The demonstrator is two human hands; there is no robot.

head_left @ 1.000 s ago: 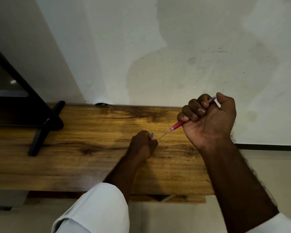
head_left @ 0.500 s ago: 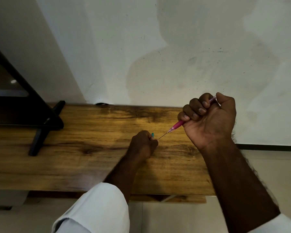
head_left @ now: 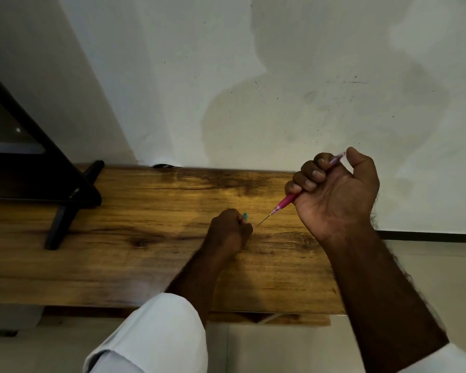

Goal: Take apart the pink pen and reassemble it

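My right hand [head_left: 336, 192] is closed in a fist around the pink pen [head_left: 285, 202], raised above the wooden table [head_left: 135, 216]. The pen slants down to the left, and a thin refill tip sticks out of its pink front end. Its clear rear end shows above my curled fingers near the thumb. My left hand [head_left: 228, 232] rests on the table as a fist, holding a small teal piece [head_left: 245, 216] that peeks out on top. The refill tip ends a short way to the right of that fist, not touching it.
A black stand [head_left: 65, 195] with a slanted leg occupies the table's left end. The table backs against a white wall [head_left: 253, 76]. The table's front edge runs just past my white sleeves, with pale floor below.
My right hand has shifted very slightly with the pen. The left hand has stayed in place on the table.
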